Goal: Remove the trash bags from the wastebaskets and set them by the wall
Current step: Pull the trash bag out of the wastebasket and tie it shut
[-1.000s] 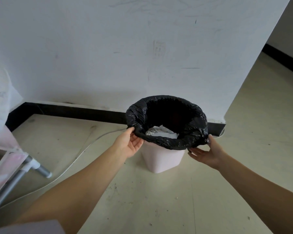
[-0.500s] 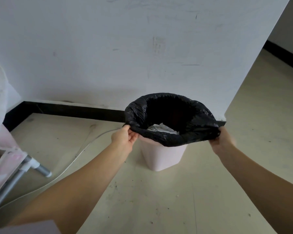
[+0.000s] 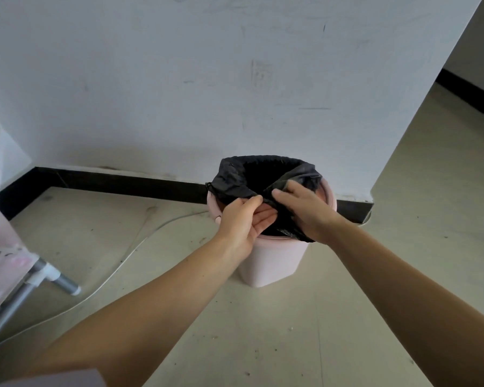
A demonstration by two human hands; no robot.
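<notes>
Now both hands meet over the mouth of the pink wastebasket (image 3: 274, 261), which stands on the pale floor (image 3: 263, 344) close to the white wall (image 3: 179, 93) and its black baseboard (image 3: 109, 181). The black trash bag (image 3: 235, 180) sits inside the basket, its rim gathered up above the basket's edge and no longer folded over it. The left hand (image 3: 243, 219) pinches the near-left part of the bag's rim between thumb and curled fingers (image 3: 264, 217). The right hand (image 3: 305, 210) lies over the right part of the rim, its fingers curled down around a bunched fold of the black plastic. The two hands are just beside each other, nearly touching. A thin white cable (image 3: 118, 263) trails across the floor to the left, and a grey metal leg (image 3: 53, 277) of some frame stands at the left edge.
</notes>
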